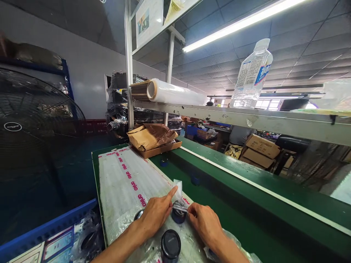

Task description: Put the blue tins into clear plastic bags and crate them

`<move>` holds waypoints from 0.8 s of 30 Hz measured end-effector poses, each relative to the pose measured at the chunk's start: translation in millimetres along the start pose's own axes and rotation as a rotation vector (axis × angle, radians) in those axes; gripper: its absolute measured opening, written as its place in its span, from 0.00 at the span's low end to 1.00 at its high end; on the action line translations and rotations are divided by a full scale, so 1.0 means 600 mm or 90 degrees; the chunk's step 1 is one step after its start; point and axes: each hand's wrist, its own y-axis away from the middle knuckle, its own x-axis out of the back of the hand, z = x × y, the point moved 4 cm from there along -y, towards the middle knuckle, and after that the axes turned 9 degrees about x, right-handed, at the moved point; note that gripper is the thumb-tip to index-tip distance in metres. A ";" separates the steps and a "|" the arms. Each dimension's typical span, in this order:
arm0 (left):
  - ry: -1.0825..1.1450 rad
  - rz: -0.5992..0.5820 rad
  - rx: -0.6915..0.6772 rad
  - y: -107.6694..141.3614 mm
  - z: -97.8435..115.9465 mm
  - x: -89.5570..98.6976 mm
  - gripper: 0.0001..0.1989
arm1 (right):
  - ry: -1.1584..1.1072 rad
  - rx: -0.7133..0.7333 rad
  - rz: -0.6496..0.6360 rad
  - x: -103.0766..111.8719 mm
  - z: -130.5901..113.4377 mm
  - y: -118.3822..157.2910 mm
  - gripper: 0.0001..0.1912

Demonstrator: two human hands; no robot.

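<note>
Between my hands stands a dark round container (179, 216) with clear plastic film (179, 206) gathered over its top. My left hand (157, 212) pinches the film's left edge, its index finger stretched toward a white translucent flap (178, 188). On the other side, my right hand (205, 221) has thumb and fingers closed on the film's right edge. Nearer to me is another dark container with a black lid (171, 244). A further dark lid (139, 214) is partly hidden behind my left forearm. Clear plastic (231, 239) lies under my right forearm.
A white sheet with pink lettering (120, 179) covers the bench's left part. Small blue round items (195, 180) sit on the green surface (236, 197). A cardboard tray (153, 149) holds brown paper. Overhead, a shelf (219, 114) bears a film roll (178, 92) and a bottle (252, 75).
</note>
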 end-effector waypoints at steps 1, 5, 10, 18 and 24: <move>-0.011 -0.001 -0.003 0.000 0.001 0.001 0.38 | 0.011 0.007 -0.002 0.002 -0.001 0.003 0.07; -0.066 -0.007 -0.017 0.002 0.006 0.003 0.36 | 0.066 0.067 -0.028 0.010 -0.012 0.014 0.10; -0.112 -0.024 -0.037 0.008 0.005 -0.001 0.36 | 0.140 0.162 -0.090 0.005 -0.036 0.021 0.15; -0.140 -0.031 -0.076 0.013 -0.004 -0.023 0.44 | 0.210 0.151 -0.169 -0.013 -0.045 0.013 0.06; -0.153 -0.054 -0.087 0.017 0.012 -0.014 0.49 | 0.160 0.102 -0.205 -0.009 -0.045 0.002 0.09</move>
